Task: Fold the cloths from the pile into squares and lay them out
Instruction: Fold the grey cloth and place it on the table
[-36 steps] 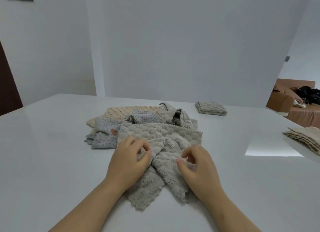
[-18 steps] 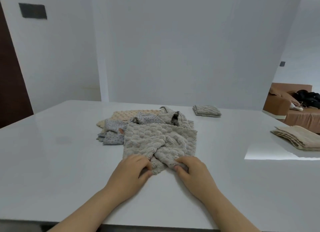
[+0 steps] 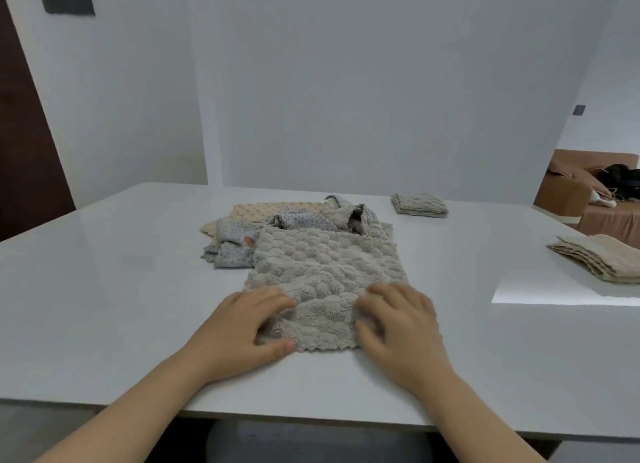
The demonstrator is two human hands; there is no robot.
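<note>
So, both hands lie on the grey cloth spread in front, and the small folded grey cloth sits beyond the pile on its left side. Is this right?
Not the left: in the head view the small folded grey cloth sits beyond the pile on its right side. The left hand and the right hand do lie on the spread grey cloth.

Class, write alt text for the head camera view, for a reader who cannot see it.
The left hand and right hand press the near end of a grey textured cloth spread flat on a white table. Behind it lies a pile of unfolded cloths; a folded grey square sits farther back, a beige stack at right.
</note>
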